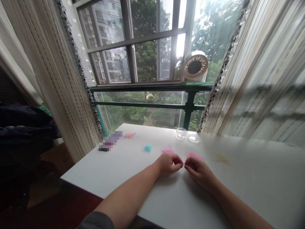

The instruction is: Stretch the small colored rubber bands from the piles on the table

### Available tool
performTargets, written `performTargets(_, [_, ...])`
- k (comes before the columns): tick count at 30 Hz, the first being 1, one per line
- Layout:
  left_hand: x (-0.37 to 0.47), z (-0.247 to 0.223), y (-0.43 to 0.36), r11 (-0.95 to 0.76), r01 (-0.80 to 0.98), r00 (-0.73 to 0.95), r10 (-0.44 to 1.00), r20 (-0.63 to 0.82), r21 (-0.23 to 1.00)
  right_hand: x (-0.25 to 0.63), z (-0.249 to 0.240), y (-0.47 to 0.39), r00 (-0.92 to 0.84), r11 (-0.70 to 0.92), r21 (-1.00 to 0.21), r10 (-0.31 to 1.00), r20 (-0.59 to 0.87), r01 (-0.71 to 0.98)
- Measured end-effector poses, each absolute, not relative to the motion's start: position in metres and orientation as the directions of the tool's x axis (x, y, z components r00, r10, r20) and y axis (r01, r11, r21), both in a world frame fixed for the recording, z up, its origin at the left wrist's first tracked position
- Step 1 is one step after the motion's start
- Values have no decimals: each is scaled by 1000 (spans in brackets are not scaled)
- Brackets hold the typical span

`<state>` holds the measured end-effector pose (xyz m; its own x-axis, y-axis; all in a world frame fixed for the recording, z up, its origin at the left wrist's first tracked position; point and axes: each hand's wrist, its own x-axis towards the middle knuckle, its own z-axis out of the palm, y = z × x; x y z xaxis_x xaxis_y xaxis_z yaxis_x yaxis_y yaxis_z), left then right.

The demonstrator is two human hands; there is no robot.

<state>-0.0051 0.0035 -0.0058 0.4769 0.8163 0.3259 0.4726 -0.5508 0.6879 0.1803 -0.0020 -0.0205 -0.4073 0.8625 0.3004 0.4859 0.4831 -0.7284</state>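
Note:
My left hand (167,164) and my right hand (199,171) meet over the white table (124,173), fingertips almost touching. Each is closed in a pinch between thumb and forefinger. Whatever lies between the fingertips is too small to make out. Just behind the left hand sits a loose pile of thin purple strands or loops (167,149). A similar pink pile (194,155) lies behind the right hand and is partly covered by it. Further left is a teal pile (147,148), and a faint yellow pile (222,157) spreads to the right.
A clear round container (181,135) and a clear shallow disc (193,139) stand at the table's back edge. An orange-pink pile (129,135) and a blurred-out object (111,141) lie back left. Beyond are a green railing (152,87), a window fan (195,66) and curtains (257,95).

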Motion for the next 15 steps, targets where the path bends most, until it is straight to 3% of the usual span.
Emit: performTargets(15, [-7,-2,7,-576,469,489,801,346,670,179,-22,0,-379,475,-758,868,321,447])
